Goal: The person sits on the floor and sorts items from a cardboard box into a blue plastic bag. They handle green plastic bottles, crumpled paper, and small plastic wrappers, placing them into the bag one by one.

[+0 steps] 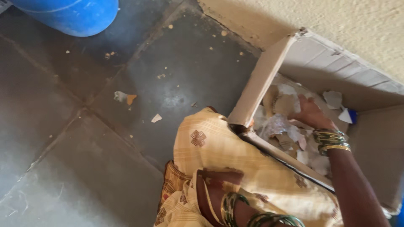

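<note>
Down at the right, the right hand [310,112] reaches into an open cardboard box [332,69], fingers spread flat on the heap of torn paper scraps [283,128] inside, pressing rather than clamped on any one piece. That box stands on the dark tiled floor [84,138] against a rough wall [336,21], its long axis running from lower left to upper right, mouth upward. Only the left arm's bangled wrist [235,206] shows; its grip cannot be told
</note>
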